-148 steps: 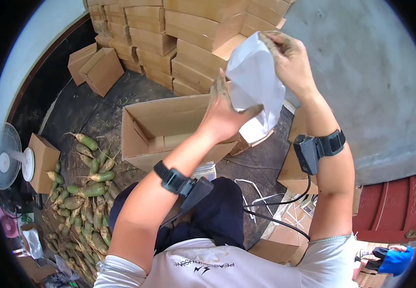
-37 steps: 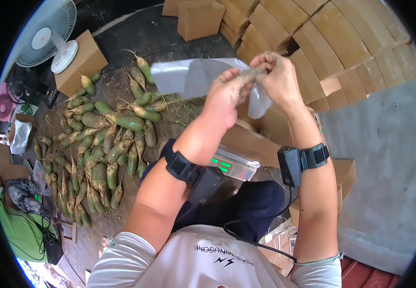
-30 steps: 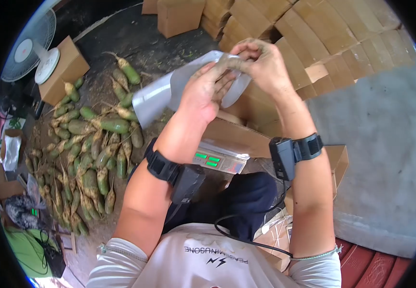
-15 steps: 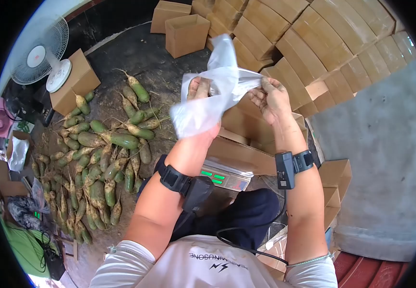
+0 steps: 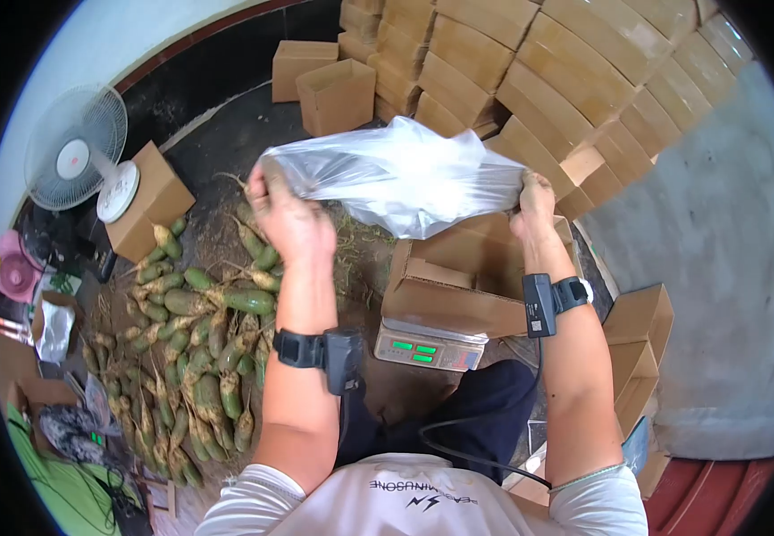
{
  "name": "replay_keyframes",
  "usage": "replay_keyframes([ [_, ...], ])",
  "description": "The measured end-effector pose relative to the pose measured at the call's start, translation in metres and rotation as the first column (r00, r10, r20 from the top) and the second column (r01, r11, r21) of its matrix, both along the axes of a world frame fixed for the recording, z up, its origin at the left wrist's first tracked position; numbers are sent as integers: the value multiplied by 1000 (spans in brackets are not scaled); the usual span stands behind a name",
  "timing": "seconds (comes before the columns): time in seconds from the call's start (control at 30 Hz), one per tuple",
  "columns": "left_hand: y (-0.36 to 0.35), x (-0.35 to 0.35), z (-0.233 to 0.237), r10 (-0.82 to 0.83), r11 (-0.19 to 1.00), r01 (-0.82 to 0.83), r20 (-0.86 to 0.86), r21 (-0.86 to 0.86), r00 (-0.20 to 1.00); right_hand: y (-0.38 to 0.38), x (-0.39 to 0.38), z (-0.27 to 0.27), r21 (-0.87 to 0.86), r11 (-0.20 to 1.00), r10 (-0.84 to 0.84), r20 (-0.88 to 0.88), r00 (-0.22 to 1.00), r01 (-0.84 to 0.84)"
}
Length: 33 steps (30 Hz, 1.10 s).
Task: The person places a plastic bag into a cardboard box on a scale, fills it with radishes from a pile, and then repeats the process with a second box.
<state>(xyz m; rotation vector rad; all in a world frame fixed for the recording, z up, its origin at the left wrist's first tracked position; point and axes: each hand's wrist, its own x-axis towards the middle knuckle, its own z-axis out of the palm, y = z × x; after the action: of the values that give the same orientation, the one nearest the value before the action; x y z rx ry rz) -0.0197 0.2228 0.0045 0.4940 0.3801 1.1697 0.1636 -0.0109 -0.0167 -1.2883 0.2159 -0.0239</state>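
Observation:
A translucent plastic bag (image 5: pixel 405 174) is stretched sideways in the air between both hands. My left hand (image 5: pixel 293 214) is closed on the bag's left end. At its right end, my right hand (image 5: pixel 534 201) grips the plastic with closed fingers. Below the bag an open cardboard box (image 5: pixel 467 299) rests on a digital scale (image 5: pixel 427 348) with green displays. Beside my left forearm, a large heap of green radishes (image 5: pixel 195 348) lies on the floor.
Stacked cardboard boxes (image 5: pixel 565 76) fill the back right. Two open boxes (image 5: pixel 338 96) stand at the back. A white fan (image 5: pixel 74 156) is by a carton at the left. More open cartons (image 5: pixel 637 348) stand right of my right arm.
My left hand has moved left and my right hand slightly right and down. The bag, bunched and twisted before, is now pulled out wide. The view has shifted a little.

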Motion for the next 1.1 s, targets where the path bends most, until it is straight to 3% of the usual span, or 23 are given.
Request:
replay_keyframes([
  [0.07,5,-3,1,23,997,-28,77,67,997,-8,-14,6,-78,997,-34,-84,996,27],
  [0.13,1,-4,8,119,968,-122,28,219,993,-33,-10,-6,-142,944,296,-30,955,-297],
  [0.17,1,-5,9,136,939,-122,-19,320,991,-26,-18,-4,-35,995,89,-70,994,-91],
  [0.2,2,-6,8,160,901,-119,-65,416,985,-19,-21,-8,-83,994,71,69,995,-65],
  [0.23,0,-6,10,127,880,-94,-39,465,991,-15,-2,-35,-299,954,136,386,912,-15],
  [0.27,-3,-10,14,87,846,-27,-89,533,992,-1,-31,-1,-368,924,259,408,875,-101],
  [0.3,-6,-11,16,64,821,22,-129,571,990,7,-54,27,-511,821,481,379,791,-255],
  [0.33,-7,-14,17,48,790,68,-172,609,984,20,-66,34,-596,745,614,437,657,-300],
  [0.37,-9,-15,17,29,767,97,-186,634,982,30,-83,54,-762,601,752,437,493,-241],
  [0.4,-10,-15,17,15,743,121,-197,658,980,42,-94,60,-812,541,811,433,393,-221],
  [0.47,-14,-19,20,-6,695,171,-233,698,973,67,-113,59,-881,448,845,363,392,-150],
  [0.57,-13,-26,30,12,600,241,-310,763,951,75,-101,49,-925,365,823,268,500,-105],
  [0.67,0,-34,34,108,477,314,-409,821,906,57,-85,57,-871,376,769,102,631,-317],
  [0.73,11,-36,32,162,395,382,-472,835,866,47,-72,46,-821,564,742,458,489,-86],
  [0.77,11,-36,36,231,326,382,-465,865,855,37,-69,49,-823,555,717,397,574,-124],
  [0.83,3,-39,51,362,182,398,-438,899,823,26,-71,63,-791,609,642,446,624,-62],
  [0.87,-3,-39,49,457,183,458,-488,870,744,21,-71,67,-777,629,603,457,654,-37],
  [0.97,-8,-29,40,652,207,584,-555,785,516,6,-71,84,-844,534,617,434,657,56],
  [1.0,-11,-25,37,645,253,591,-589,766,486,1,-71,91,-840,534,612,459,644,91],
  [1.07,-8,-17,22,711,189,552,-501,812,494,-15,-69,94,-834,533,600,492,631,144],
  [1.1,-6,-15,18,703,221,533,-512,817,494,-25,-66,95,-814,542,577,542,610,210],
])
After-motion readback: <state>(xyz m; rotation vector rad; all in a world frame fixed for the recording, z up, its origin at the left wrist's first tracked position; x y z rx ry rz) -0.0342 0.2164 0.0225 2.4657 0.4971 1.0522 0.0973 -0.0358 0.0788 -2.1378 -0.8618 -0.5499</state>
